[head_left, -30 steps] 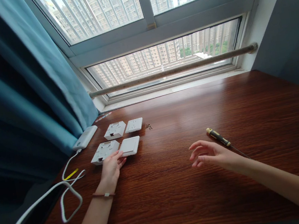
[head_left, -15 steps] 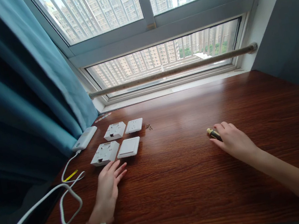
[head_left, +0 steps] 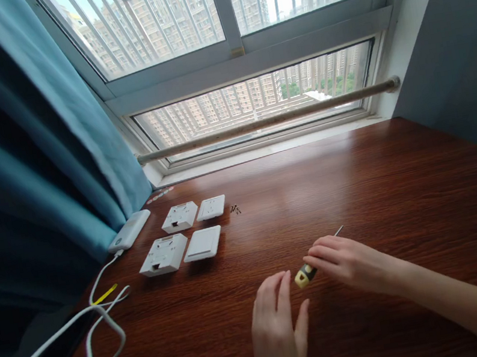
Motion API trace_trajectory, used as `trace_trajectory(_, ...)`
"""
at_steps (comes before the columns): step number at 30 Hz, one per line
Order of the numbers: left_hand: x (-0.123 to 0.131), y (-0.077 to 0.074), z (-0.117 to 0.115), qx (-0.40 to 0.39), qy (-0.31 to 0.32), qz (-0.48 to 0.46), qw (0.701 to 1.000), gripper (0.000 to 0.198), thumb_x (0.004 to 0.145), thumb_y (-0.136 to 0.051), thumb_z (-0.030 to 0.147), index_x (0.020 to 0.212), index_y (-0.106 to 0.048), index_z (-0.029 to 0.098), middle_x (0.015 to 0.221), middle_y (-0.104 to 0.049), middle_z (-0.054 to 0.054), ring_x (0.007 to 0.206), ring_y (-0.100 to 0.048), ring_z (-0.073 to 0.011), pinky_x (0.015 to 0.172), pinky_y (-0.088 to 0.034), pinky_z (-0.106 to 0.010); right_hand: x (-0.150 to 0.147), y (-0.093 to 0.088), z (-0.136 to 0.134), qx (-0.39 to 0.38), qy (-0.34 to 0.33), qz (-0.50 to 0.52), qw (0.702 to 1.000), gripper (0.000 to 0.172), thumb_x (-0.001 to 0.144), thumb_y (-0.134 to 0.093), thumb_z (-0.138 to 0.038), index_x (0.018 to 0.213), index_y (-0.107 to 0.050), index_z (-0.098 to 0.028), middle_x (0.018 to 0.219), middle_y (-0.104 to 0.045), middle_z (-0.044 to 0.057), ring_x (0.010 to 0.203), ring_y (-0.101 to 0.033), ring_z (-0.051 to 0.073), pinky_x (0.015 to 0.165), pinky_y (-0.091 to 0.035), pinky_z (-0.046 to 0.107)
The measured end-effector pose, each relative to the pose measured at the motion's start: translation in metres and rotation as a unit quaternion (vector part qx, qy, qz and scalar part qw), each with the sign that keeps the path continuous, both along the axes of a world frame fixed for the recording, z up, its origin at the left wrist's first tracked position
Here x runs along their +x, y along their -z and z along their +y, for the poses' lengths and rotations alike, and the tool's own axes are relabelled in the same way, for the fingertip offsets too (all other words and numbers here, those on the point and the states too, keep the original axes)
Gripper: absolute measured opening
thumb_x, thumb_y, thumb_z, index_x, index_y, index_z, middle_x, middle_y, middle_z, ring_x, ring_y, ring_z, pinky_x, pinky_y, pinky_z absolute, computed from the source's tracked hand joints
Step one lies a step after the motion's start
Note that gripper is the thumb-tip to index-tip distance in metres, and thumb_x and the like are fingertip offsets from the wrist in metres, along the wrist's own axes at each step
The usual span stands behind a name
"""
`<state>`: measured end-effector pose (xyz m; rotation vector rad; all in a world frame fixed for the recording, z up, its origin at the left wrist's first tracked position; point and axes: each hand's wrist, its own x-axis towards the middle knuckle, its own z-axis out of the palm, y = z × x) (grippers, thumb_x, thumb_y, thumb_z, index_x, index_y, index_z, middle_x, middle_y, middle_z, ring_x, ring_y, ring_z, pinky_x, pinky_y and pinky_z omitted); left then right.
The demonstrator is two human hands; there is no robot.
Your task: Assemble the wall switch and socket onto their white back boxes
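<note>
My right hand [head_left: 348, 260] is wrapped round a screwdriver [head_left: 303, 278] with a yellow and black handle; its thin metal shaft points away to the upper right. Close to the handle's yellow end is my left hand [head_left: 276, 324], thumb and fingers apart, with nothing in it. Over to the left lie two white mounting boxes, a rear one [head_left: 180, 217] and a front one [head_left: 163, 255]. Beside them are a white socket panel [head_left: 211, 208] and a white switch panel [head_left: 202, 244]. Several small screws [head_left: 235, 209] lie right of the socket panel.
A white device [head_left: 129, 231] with a white cable [head_left: 105, 313] lies along the table's left side, near a yellow strip [head_left: 105, 294]. Blue curtain [head_left: 89, 136] hangs at the left. Behind the wooden table [head_left: 358, 183] a rail [head_left: 274, 119] crosses the window.
My right hand has drawn the screwdriver leftward and nearer, turning it so its shaft shows. My left hand has left the white boxes and moved right, close to the handle.
</note>
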<state>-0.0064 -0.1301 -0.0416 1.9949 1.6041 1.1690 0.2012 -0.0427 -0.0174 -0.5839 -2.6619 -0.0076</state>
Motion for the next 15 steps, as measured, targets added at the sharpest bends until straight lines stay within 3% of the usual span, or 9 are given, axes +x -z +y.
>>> trace_trajectory(4, 0.012, 0.000, 0.004, -0.025, 0.018, 0.107, 0.994, 0.025, 0.078, -0.057, 0.022, 0.102, -0.060, 0.027, 0.088, -0.065, -0.008, 0.080, -0.058, -0.0250, 0.072, -0.043, -0.037, -0.007, 0.003, -0.009, 0.039, -0.045, 0.012, 0.998, 0.024, 0.090, -0.041, -0.014, 0.108, -0.058, -0.014, 0.093, -0.063, 0.010, 0.088, -0.056, 0.020, 0.079, -0.049, 0.035)
trace_trajectory(10, 0.010, -0.004, 0.005, -0.018, -0.004, 0.196, 0.981, 0.009, 0.078, -0.055, 0.022, 0.086, -0.059, 0.022, 0.075, -0.061, -0.005, 0.071, -0.055, -0.0212, 0.064, -0.040, -0.032, -0.006, 0.001, -0.012, 0.098, -0.064, 0.050, 0.992, 0.029, 0.091, -0.040, -0.013, 0.113, -0.058, -0.014, 0.105, -0.065, 0.009, 0.102, -0.055, 0.019, 0.095, -0.046, 0.037)
trace_trajectory(15, -0.024, -0.023, 0.042, -0.028, -0.113, 0.303, 0.946, 0.016, 0.085, -0.044, 0.028, 0.083, -0.057, 0.019, 0.076, -0.059, -0.005, 0.075, -0.056, -0.0201, 0.069, -0.040, -0.031, -0.003, -0.002, -0.012, 0.123, -0.015, 0.110, 0.986, 0.029, 0.090, -0.040, -0.010, 0.113, -0.058, -0.010, 0.109, -0.063, 0.011, 0.110, -0.051, 0.022, 0.092, -0.048, 0.037)
